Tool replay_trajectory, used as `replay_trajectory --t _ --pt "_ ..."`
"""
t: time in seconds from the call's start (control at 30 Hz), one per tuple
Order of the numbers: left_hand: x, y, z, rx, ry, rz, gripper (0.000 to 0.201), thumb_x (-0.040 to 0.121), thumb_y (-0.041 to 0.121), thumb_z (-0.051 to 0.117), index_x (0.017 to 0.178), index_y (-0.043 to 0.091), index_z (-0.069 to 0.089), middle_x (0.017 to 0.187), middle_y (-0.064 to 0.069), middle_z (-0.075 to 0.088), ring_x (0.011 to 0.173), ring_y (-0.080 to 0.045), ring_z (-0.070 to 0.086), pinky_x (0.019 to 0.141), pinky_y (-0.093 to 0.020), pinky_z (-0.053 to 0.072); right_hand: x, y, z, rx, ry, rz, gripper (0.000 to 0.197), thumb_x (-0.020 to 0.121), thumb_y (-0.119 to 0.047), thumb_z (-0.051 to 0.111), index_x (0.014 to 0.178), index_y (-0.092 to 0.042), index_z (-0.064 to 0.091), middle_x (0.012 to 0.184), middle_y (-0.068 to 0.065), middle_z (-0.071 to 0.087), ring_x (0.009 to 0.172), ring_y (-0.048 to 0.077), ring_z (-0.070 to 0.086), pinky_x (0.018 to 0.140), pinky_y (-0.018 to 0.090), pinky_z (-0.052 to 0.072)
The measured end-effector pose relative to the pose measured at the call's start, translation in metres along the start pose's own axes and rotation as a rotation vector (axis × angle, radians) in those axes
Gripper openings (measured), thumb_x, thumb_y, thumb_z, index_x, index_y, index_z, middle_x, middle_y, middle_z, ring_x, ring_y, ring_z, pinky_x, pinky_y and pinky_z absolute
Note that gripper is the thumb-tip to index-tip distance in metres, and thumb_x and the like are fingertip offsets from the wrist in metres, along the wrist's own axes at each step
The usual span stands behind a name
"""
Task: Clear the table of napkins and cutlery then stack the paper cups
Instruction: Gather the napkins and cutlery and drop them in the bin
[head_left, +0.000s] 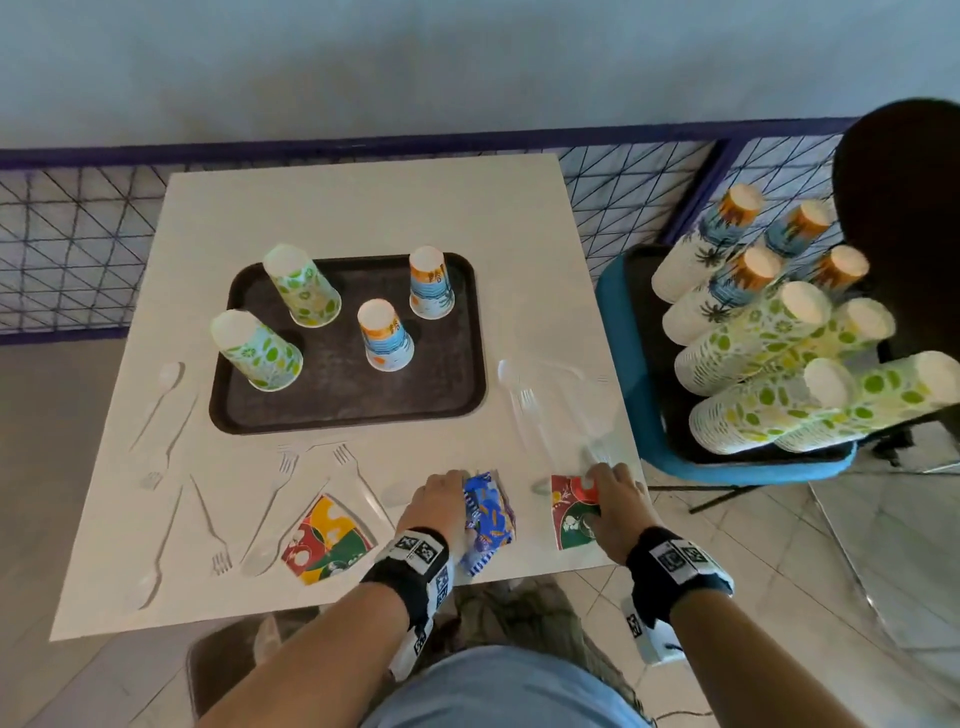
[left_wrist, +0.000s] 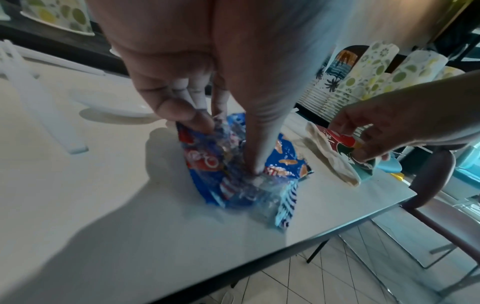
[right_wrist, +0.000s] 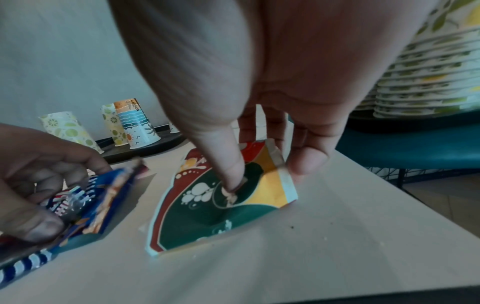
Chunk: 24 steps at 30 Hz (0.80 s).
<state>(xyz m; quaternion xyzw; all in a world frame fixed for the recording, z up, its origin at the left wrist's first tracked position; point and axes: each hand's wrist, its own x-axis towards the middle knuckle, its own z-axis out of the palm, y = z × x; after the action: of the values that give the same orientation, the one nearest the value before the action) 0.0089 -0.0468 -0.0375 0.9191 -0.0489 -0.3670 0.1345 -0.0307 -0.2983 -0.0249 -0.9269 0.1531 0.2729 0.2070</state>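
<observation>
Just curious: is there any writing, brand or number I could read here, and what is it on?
None can be read for sure.
On the blue wrapper, gripped by the left hand: white lettering and a red logo, too blurred to quote.
On the wristbands: black-and-white square code marks, no words.
On the napkin pinched by the right hand, and the paper cups: patterns only.

Blue wrapper (head_left: 487, 514) – red-green napkin (head_left: 572, 512) – dark brown tray (head_left: 348, 395), white table (head_left: 363, 208).

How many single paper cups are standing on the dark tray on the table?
4, all upside down on the dark tray: front left, back left, centre, back right. The stacks on the side chair are not counted.
</observation>
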Motion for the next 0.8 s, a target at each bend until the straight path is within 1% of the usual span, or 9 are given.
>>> replay_trajectory --t 0.1,0.23,0.33,0.4,0.47,0.53,0.6,0.7,0.8 --pt "0.001 0.001 -0.003 0.048 -0.003 0.026 0.072 0.092 0.029 0.075 0.152 0.016 0.036 0.144 -0.011 0.057 0.135 -0.031 0.053 0.111 -0.043 0.047 -0.003 0.004 -0.001 0.046 -0.057 -0.024 0.049 0.09 -0.011 0.071 0.131 -0.023 0.048 0.122 0.001 0.045 0.11 0.025 0.054 0.099 0.037 0.051" --pt "0.0 0.0 -0.004 0.261 0.015 0.081 0.07 0.093 0.039 0.072 0.152 0.018 0.041 0.153 -0.008 0.042 0.14 -0.032 0.039 0.111 -0.045 0.043 -0.009 0.007 -0.01 0.013 -0.07 -0.139 0.027 0.094 -0.02 0.069 0.119 -0.014 0.06 0.105 -0.001 0.05 0.099 0.021 0.056 0.08 0.021 0.039" --pt "0.001 -0.005 0.0 0.248 0.035 0.13 0.063 0.096 0.043 0.067 0.15 0.019 0.045 0.149 -0.008 0.046 0.137 -0.032 0.042 0.109 -0.045 0.044 -0.017 -0.002 -0.022 0.1 -0.061 -0.228 0.018 0.096 -0.024 0.068 0.112 -0.015 0.064 0.101 -0.004 0.06 0.094 0.018 0.059 0.079 0.023 0.044" --pt "0.001 -0.008 0.0 0.095 0.018 0.159 0.05 0.101 0.037 0.06 0.145 0.018 0.048 0.14 -0.003 0.06 0.131 -0.028 0.054 0.103 -0.039 0.048 -0.022 -0.012 -0.027 0.193 -0.037 -0.278 0.011 0.095 -0.026 0.069 0.103 -0.022 0.064 0.095 -0.007 0.064 0.086 0.015 0.06 0.076 0.023 0.045" --pt "0.0 -0.008 -0.003 -0.142 0.012 0.158 0.03 0.101 0.033 0.06 0.126 0.018 0.054 0.113 0.005 0.068 0.111 -0.025 0.065 0.086 -0.032 0.047 -0.026 -0.025 -0.029 0.277 -0.038 -0.32 0.013 0.092 -0.028 0.073 0.094 -0.031 0.06 0.086 -0.013 0.064 0.078 0.007 0.059 0.071 0.021 0.043" --pt "-0.002 -0.008 -0.006 -0.44 0.081 0.132 0.023 0.093 0.029 0.069 0.108 0.025 0.052 0.096 0.006 0.067 0.095 -0.022 0.068 0.079 -0.031 0.05 -0.028 -0.036 -0.026 0.359 -0.087 -0.356 0.017 0.091 -0.026 0.075 0.09 -0.032 0.059 0.079 -0.015 0.062 0.074 0.002 0.059 0.071 0.022 0.046" --pt "-0.005 -0.005 -0.011 -0.72 0.144 0.159 0.037 0.083 0.018 0.078 0.107 0.03 0.052 0.099 0.001 0.073 0.094 -0.024 0.073 0.078 -0.038 0.061 -0.024 -0.044 -0.019 0.441 -0.132 -0.4 0.019 0.091 -0.022 0.075 0.086 -0.029 0.059 0.077 -0.012 0.063 0.072 0.005 0.061 0.072 0.029 0.053" --pt "-0.008 0.0 -0.021 -0.956 0.131 0.261 0.06 0.081 -0.009 0.076 0.121 0.03 0.053 0.109 -0.006 0.073 0.104 -0.029 0.073 0.08 -0.036 0.064 -0.013 -0.055 -0.015 0.55 -0.144 -0.337 0.016 0.092 -0.013 0.073 0.084 -0.015 0.059 0.082 0.002 0.07 0.071 0.014 0.063 0.07 0.037 0.056" --pt "-0.008 0.002 -0.03 -1.105 0.068 0.293 0.07 0.087 -0.01 0.073 0.14 0.027 0.046 0.129 -0.016 0.068 0.114 -0.032 0.072 0.09 -0.043 0.063 -0.008 -0.063 -0.016 0.869 -0.233 -0.212 0.013 0.093 -0.01 0.072 0.096 -0.006 0.06 0.095 0.011 0.072 0.075 0.018 0.065 0.062 0.026 0.055"
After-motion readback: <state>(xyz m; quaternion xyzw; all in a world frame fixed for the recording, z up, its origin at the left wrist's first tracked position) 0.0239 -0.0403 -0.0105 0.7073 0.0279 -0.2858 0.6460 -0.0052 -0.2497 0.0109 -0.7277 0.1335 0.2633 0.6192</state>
